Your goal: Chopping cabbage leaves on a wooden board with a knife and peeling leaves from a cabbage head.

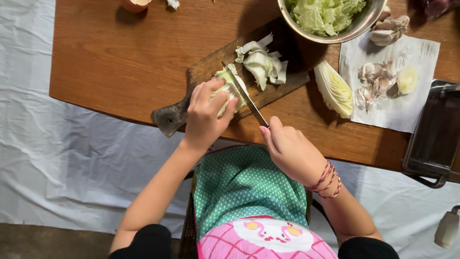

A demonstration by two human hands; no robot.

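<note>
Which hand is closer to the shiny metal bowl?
The right hand. It grips the knife on the side below the bowl. The left hand sits farther left, pressing the cabbage piece on the cutting board.

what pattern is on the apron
Green with small white dots on the apron, pink checked lower down; seen in the head view.

Left hand (pixel 207 114) fingers curled, pressing down; right hand (pixel 287 148) closed in grip, wrist bent.

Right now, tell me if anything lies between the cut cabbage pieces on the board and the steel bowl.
Nothing visible does. The cut cabbage pieces lie on the cutting board just below the steel bowl; only bare board and table lie between them.
</note>
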